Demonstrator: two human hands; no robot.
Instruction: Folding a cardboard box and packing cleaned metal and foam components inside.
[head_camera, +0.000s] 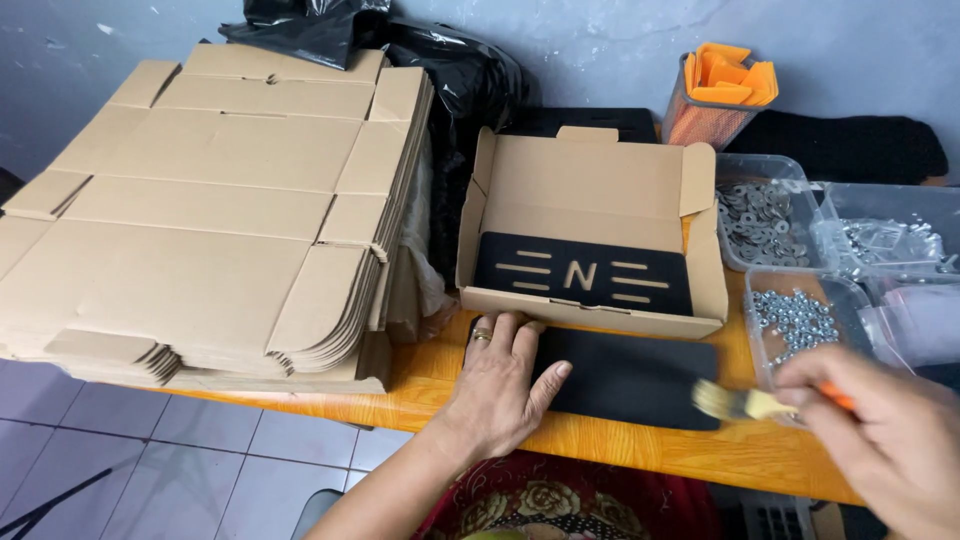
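Observation:
My left hand (500, 385), a ring on one finger, presses flat on the left end of a black rectangular panel (630, 378) lying on the orange table (600, 445). My right hand (885, 430) holds a small paintbrush (745, 402) with an orange handle; its pale bristles sit at the panel's right edge. Just behind the panel stands an open cardboard box (590, 190) with another black panel (585, 272) inside, cut through with slots and a letter shape.
A tall stack of flat cardboard box blanks (200, 200) fills the left of the table. Clear plastic tubs hold washers (760, 220), nuts (795, 315) and screws (885, 240) at the right. A mesh cup of orange pieces (720, 90) and black plastic bags (440, 70) stand at the back.

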